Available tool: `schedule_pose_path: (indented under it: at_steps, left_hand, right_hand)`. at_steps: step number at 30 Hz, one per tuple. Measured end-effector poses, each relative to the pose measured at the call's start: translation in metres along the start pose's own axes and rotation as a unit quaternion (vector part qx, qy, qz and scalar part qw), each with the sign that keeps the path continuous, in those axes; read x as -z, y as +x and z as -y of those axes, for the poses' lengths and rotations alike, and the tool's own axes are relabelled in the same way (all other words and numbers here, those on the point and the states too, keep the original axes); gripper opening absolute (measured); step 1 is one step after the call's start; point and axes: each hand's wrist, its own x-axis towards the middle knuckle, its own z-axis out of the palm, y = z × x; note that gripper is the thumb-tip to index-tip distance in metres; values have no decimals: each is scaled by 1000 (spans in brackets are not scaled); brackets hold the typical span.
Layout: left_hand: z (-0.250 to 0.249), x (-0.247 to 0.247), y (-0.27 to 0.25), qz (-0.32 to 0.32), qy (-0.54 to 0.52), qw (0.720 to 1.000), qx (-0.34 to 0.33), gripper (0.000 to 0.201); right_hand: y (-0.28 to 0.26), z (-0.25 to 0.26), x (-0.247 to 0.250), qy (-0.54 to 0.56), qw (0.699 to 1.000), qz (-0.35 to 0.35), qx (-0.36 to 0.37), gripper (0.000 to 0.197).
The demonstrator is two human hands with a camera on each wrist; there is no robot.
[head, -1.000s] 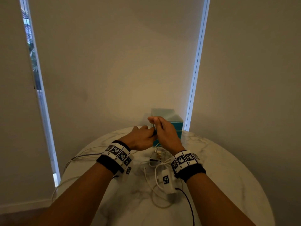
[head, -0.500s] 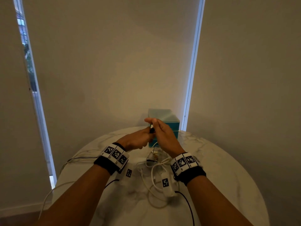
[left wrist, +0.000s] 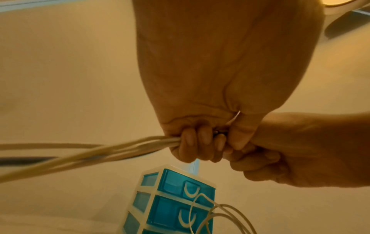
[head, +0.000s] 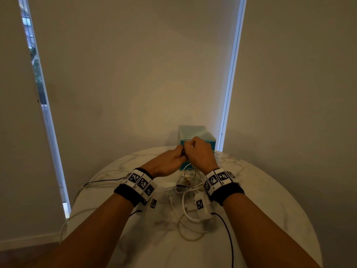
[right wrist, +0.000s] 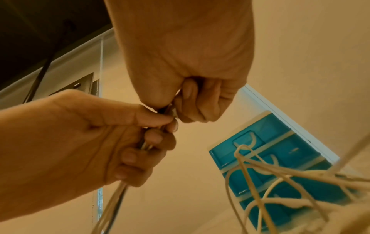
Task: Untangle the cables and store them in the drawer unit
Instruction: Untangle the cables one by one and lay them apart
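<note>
Head view looks down on a round marble bench point(head: 270, 190) pushed close to a blind-covered wall, its curved rim dropping away left and right. At the far edge stands a teal drawer unit point(head: 204, 139), right beside the wall. The near right part of the bench lies bare; the middle holds a loose tangle of white cables point(head: 185, 209) with a white adapter point(head: 202, 207) among them, and more cable trails over the left rim.

Both forearms reach forward side by side, wrists banded with black-and-white markers, and the hands meet above the bench, just in front of the unit's top. The left hand point(head: 170, 161) has its fingers point(left wrist: 192, 142) curled round a bundle of cables, which runs away from the fist toward the left edge. The right hand point(head: 199, 151) touches it, fingers point(right wrist: 200, 101) folded tight and pinching a small metal plug end point(right wrist: 170, 110) between thumb and forefinger. Loops from the tangle hang slack below the right wrist, crossing in front of the unit's drawers.
</note>
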Motion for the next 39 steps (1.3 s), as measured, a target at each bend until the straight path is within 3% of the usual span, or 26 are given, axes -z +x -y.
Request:
schedule_pose_path:
  at_steps: [3,10,12,14,16,18,20,22,23,24,26,27,28,30,31,33,34,36,38,39]
  left_hand:
    - [4,7,2,-8,29,999,20,24]
    - [72,50,-28,63,123,988,61,43]
    - [104,74,-42,85,153,979,102,37]
    - [137,102,-56,80,239,950,182,38]
    - [164,131,-68,24,351,899,262,41]
    - [184,158,-73,-85,416,848,317,39]
    - [187,175,-68,-220,399,831,319,37]
    - [185,180,-55,-313,300,850,301,33]
    - [188,180,-47,-314,240,867,303,39]
    - [193,175,-41,-274,197,886,319,55]
    - [202,158,-33,-120,198,896,380,89]
    - [207,149,-28,-56,235,889,388,91]
    - [207,139,-24,-25,289,879,378,78]
    - [188,123,-12,-56,351,884,303,44]
    - [168,114,-6,-93,345,903,240,37]
    - [111,88,3,-155,194,967,67,29]
    - [79,70,5,-137,85,987,11,33]
    - [20,36,8,-49,-74,996,-6,65]
    - [-13,12,9,15,-117,993,25,96]
    - [-18,5,10,22,-112,993,38,98]
  right_hand:
    - [1,2,-5,-5,999,-50,-6,32]
    - [9,-15,31,-10,983,-174,-50,36]
    - [14,-24,43,-5,976,-212,-52,37]
    - [19,-33,55,13,968,-245,-58,38]
    - [20,-38,65,30,963,-257,-70,40]
    - [18,-38,68,34,966,-249,-65,39]
    - [12,-29,59,35,971,-234,-37,35]
    - [5,-18,44,45,973,-227,-10,33]
    - [2,-14,38,54,973,-222,-6,33]
    - [-1,-12,32,60,975,-214,-8,34]
    - [-6,-14,24,61,980,-190,-14,33]
    - [-8,-18,21,56,982,-178,-14,32]
    - [-10,-22,18,50,984,-168,-10,32]
    - [-13,-29,11,41,988,-152,-1,30]
    - [-14,-30,7,41,989,-144,1,30]
    - [-15,-26,-2,40,990,-131,13,29]
    - [-14,-23,-5,35,991,-130,25,29]
    - [-14,-17,-9,26,989,-133,52,29]
    - [-13,-12,-5,21,989,-138,54,30]
    - [-12,-12,-2,14,991,-130,41,31]
